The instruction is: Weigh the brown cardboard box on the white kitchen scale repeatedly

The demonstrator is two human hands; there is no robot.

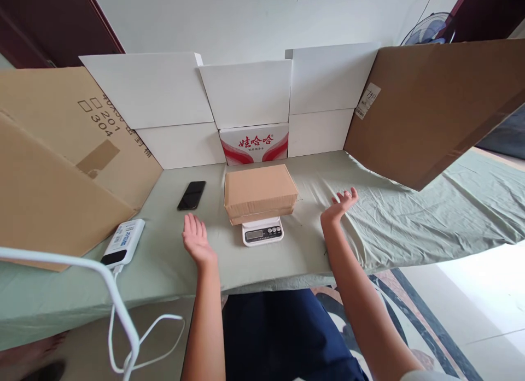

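Observation:
A closed brown cardboard box (260,189) rests on a small white kitchen scale (263,234), whose display and buttons face me. The box hides the scale's platform. To the left of the scale, my left hand (197,239) is palm up with its fingers stretched out, holding nothing. It is nearest to a black smartphone (192,195) lying on the cloth just beyond the fingertips. On the other side, well apart from the box, my right hand (338,206) is raised with its palm up and fingers spread, also holding nothing.
Large brown cardboard panels stand at the left (53,168) and right (435,107). White panels (246,94) and a white-and-red carton (254,144) line the back. A white power bank (123,242) with a white cable (110,293) lies left on the green cloth (303,255).

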